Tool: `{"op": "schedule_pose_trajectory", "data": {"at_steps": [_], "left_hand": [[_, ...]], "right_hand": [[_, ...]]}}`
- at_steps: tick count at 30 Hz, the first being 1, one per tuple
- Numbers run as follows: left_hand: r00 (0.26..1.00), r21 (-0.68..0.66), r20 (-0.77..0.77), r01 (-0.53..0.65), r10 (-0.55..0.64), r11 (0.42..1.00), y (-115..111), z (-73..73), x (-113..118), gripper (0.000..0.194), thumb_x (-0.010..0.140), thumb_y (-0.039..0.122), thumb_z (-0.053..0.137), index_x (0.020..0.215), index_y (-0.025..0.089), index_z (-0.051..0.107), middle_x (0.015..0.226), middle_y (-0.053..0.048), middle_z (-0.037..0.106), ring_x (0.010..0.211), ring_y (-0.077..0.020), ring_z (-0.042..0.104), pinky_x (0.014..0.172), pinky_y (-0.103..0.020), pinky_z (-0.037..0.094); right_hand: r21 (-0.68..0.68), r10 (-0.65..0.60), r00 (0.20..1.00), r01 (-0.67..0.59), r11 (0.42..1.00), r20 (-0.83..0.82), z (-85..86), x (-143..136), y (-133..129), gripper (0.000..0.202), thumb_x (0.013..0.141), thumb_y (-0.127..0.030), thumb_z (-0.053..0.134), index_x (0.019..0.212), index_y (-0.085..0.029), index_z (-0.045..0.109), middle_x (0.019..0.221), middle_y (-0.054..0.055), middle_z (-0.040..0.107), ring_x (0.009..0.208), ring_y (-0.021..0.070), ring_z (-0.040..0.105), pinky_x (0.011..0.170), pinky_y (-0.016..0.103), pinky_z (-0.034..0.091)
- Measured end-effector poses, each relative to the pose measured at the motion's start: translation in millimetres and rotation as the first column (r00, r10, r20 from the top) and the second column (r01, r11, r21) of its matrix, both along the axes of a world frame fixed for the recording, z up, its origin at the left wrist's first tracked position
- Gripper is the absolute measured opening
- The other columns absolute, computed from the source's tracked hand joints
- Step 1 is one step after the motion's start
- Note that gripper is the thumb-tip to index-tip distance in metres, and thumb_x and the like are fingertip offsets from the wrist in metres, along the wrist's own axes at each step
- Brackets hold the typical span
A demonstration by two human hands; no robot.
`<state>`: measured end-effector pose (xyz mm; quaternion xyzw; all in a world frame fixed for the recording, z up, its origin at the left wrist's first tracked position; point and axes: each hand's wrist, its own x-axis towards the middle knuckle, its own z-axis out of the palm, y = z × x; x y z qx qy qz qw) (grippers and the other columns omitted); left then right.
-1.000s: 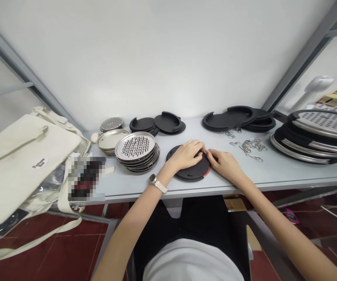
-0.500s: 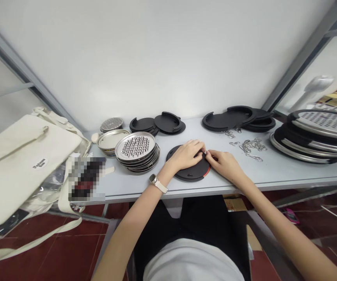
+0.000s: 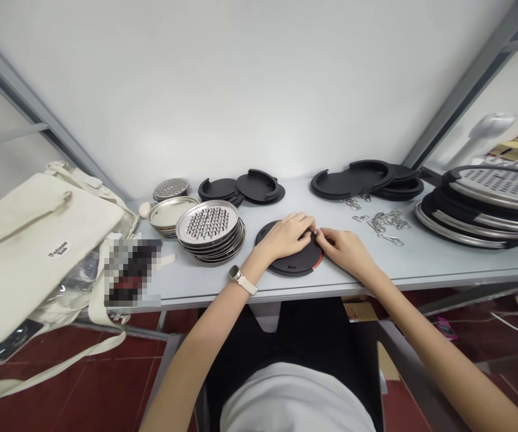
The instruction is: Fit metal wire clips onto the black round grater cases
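Note:
A black round grater holder [image 3: 297,264] lies flat near the table's front edge, with a red strip along its right rim. My left hand [image 3: 288,235] rests over its upper part, fingers curled and closed at the right edge. There my right hand [image 3: 342,249] meets it, thumb and forefinger pinched at the rim. A tiny shiny metal bit [image 3: 315,232] shows between the fingertips; my fingers hide most of it. Loose metal wire clips [image 3: 387,222] lie in a pile beyond my right hand. Left of the holder stands a stack of round metal grater plates [image 3: 209,225].
More black holders [image 3: 353,179] lie along the wall. At the right, finished-looking graters [image 3: 488,210] are stacked beside a white handheld device [image 3: 481,135]. More round plates [image 3: 171,213] sit at the left, near a cream bag [image 3: 29,252] overhanging the table's left end.
The view has shifted very slightly. Both hands stay at the holder's right rim, with hardly any visible finger movement.

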<state>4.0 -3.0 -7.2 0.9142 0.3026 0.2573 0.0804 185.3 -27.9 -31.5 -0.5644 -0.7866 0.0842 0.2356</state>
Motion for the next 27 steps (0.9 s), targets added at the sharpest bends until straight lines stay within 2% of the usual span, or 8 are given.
{"op": "schedule_pose_trajectory", "data": {"at_steps": [12,27], "left_hand": [[1.0,-0.026,-0.025,-0.013,0.012,1.0,-1.5,3.9,-0.4,0.012,0.088,0.013,0.043,0.093,0.02,0.051,0.097,-0.004,0.055,0.095,-0.0194,0.052,0.086,-0.033,0.043],[1.0,-0.02,-0.006,-0.005,0.005,1.0,-0.1,1.7,-0.4,0.011,0.087,0.013,0.044,0.092,0.02,0.051,0.095,-0.004,0.056,0.093,-0.0197,0.052,0.085,-0.033,0.043]], "right_hand": [[-0.001,0.017,1.0,-0.017,1.0,-0.019,2.5,0.2,-1.6,0.035,0.091,-0.038,0.037,0.066,-0.021,0.054,0.055,0.003,0.061,0.046,0.0143,0.049,0.052,0.026,0.027],[-0.001,0.039,0.998,-0.039,0.999,-0.038,6.1,-1.2,-3.7,0.034,0.088,-0.036,0.04,0.06,-0.02,0.051,0.051,0.001,0.056,0.045,0.0126,0.043,0.051,0.025,0.027]]}}
